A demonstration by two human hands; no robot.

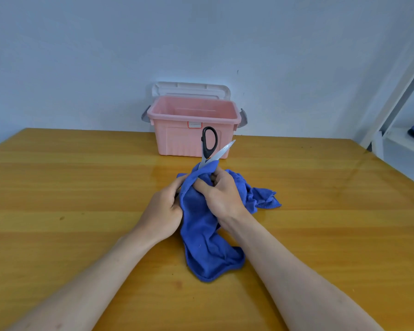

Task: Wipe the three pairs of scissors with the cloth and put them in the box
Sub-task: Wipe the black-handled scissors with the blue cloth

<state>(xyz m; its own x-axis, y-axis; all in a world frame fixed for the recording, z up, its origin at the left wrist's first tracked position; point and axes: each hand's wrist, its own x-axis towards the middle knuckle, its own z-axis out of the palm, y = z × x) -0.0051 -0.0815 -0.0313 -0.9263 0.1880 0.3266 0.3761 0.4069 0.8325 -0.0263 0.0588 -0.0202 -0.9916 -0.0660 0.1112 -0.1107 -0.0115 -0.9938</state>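
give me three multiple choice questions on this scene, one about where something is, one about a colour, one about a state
1. Where does the pink box stand?
A. at the far edge of the table, by the wall
B. on the floor
C. right beside the person's elbows

2. What colour is the cloth?
A. white
B. blue
C. green

3. How is the box's lid?
A. clipped shut
B. lying flat on the table
C. open, standing up behind the box

Answers:
1 A: the box sits at the table's back edge against the wall.
2 B: the cloth in both hands, left and right, is blue, wrapped round the scissors.
3 C: the box's inside shows, with the lid upright behind it.
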